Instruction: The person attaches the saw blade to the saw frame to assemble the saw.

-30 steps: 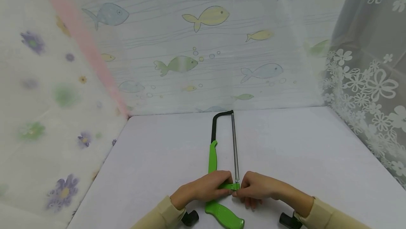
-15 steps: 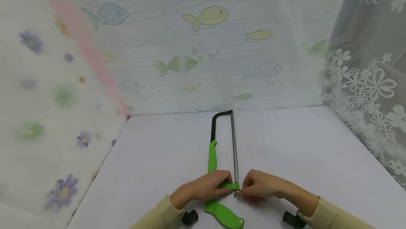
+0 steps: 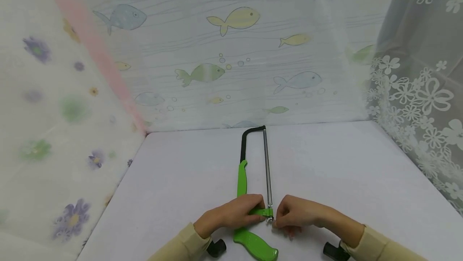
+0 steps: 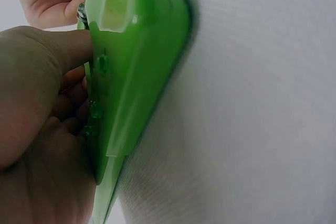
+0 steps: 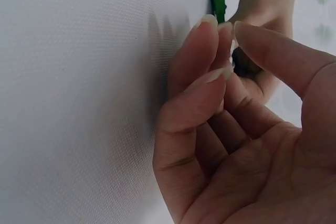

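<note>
A hacksaw (image 3: pixel 242 176) with a green grip (image 3: pixel 257 245), a black front frame (image 3: pixel 244 144) and a silver blade (image 3: pixel 268 164) lies on the white table, pointing away from me. My left hand (image 3: pixel 240 212) grips its green crosspiece (image 3: pixel 267 212) near the blade's close end; in the left wrist view, the thumb presses against the green body (image 4: pixel 139 61). A small metal wing nut (image 3: pixel 269 220) sticks out below that end. Right beside it are the fingertips of my right hand (image 3: pixel 302 212), loosely curled, with thumb and fingers slightly parted in the right wrist view.
The white tabletop (image 3: pixel 336 164) spreads around the saw. Behind it hangs a curtain (image 3: pixel 162 44) printed with fish, with flowered fabric (image 3: pixel 21 132) on the left and lacy grey fabric (image 3: pixel 423 19) on the right. Black wrist devices (image 3: pixel 217 249) sit under both cuffs.
My right hand's fingertips have drawn slightly right from the wing nut they covered, leaving it in view, turned a little. The left hand and the hacksaw stay in place.
</note>
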The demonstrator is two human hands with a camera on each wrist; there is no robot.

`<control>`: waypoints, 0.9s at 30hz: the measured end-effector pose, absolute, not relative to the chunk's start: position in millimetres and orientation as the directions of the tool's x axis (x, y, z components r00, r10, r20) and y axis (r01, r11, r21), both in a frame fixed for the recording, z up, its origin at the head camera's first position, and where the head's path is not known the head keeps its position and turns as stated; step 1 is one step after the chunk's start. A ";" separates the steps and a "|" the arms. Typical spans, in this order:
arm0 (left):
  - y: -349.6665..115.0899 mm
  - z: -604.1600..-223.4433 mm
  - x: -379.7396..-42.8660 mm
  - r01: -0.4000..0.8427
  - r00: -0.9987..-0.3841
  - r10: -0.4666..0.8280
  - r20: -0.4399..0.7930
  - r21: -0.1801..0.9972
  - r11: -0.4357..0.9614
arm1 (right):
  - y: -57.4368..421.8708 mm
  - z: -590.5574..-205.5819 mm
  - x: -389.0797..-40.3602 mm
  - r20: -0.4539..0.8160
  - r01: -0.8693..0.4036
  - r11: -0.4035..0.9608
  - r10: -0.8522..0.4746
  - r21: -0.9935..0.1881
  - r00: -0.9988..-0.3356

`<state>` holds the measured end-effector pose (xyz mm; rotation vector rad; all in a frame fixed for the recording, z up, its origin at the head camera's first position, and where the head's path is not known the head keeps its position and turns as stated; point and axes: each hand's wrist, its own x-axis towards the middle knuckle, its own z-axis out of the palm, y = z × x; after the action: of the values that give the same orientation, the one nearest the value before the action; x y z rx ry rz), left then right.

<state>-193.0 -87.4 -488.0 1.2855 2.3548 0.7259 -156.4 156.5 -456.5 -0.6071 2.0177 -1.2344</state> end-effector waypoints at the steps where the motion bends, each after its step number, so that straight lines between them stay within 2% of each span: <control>1: -87.5 -487.9 -192.9 0.665 -0.521 0.851 -0.067 0.594 0.454 | 155.8 -456.9 -156.3 -0.315 -0.036 0.446 -0.685 -0.894 -0.657; 14: -87.2 -485.1 -191.9 0.658 -0.517 0.853 -0.068 0.606 0.447 | 145.0 -459.1 -155.7 -0.375 0.026 0.486 -0.638 -0.874 -0.672; 27: -87.6 -485.5 -191.8 0.682 -0.517 0.854 -0.050 0.579 0.447 | 147.0 -453.8 -154.0 -0.365 0.014 0.490 -0.630 -0.872 -0.686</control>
<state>-191.8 -87.6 -485.5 1.3095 2.3678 0.7201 -154.0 147.0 -453.8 -0.5053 2.0537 -1.2096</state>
